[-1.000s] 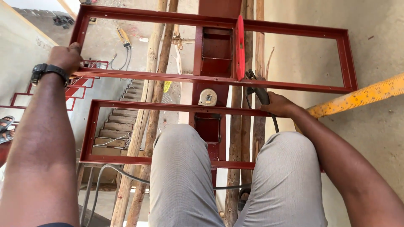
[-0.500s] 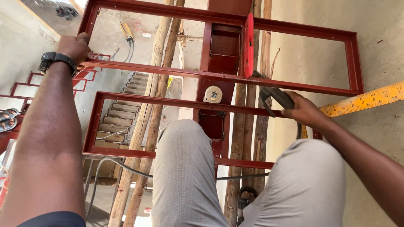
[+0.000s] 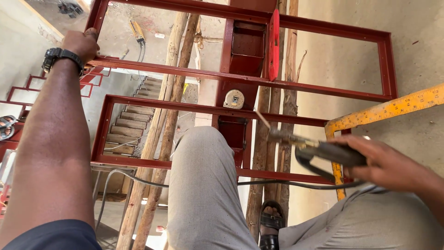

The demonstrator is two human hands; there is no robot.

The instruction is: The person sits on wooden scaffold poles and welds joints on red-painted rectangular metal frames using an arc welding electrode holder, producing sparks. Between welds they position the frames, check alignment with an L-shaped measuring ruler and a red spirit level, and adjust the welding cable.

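Observation:
My left hand, with a black watch on the wrist, grips the far left corner of a dark red steel frame made of rectangular tube. My right hand holds a black welding electrode holder with a thin rod pointing up toward the frame's middle rail. A cable runs from the holder across my lap. A round tape measure lies on the frame's centre post. A red spirit level stands against the centre post.
Wooden prop poles rise through the frame. A concrete staircase lies far below. A yellow folding square rests at the right on the concrete wall. My grey-trousered knees and a sandalled foot fill the foreground.
My right hand has drawn back from the frame toward my right knee, lifting the electrode holder clear of the rail. The view has shifted slightly; my left hand keeps its grip.

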